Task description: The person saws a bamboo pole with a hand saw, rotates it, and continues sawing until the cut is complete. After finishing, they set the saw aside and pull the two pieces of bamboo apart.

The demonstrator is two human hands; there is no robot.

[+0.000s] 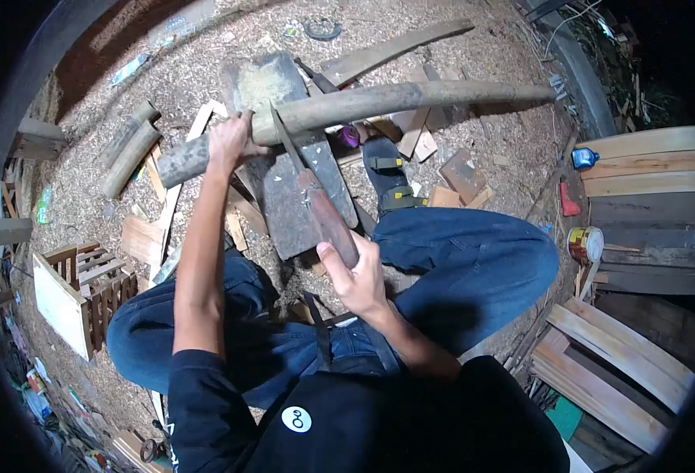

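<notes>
A long bamboo pole [363, 105] lies across a worn dark wooden board [296, 205] in front of my crossed legs. My left hand [232, 142] is closed around the pole near its mottled left end. In my right hand [355, 276] is a hand saw [328, 213], gripped by its thick brown wooden handle. The narrow blade is seen almost edge-on and reaches the pole just right of my left hand. Whether it has cut into the pole cannot be made out. Pale sawdust [265, 83] covers the board's far end.
Two short bamboo pieces [131, 150] lie at left, above a slatted wooden crate [64, 299]. Wood scraps and shavings cover the ground. A long plank [399, 51] lies beyond the pole. At right are stacked boards [647, 162], a blue bottle [585, 158] and a can [585, 244].
</notes>
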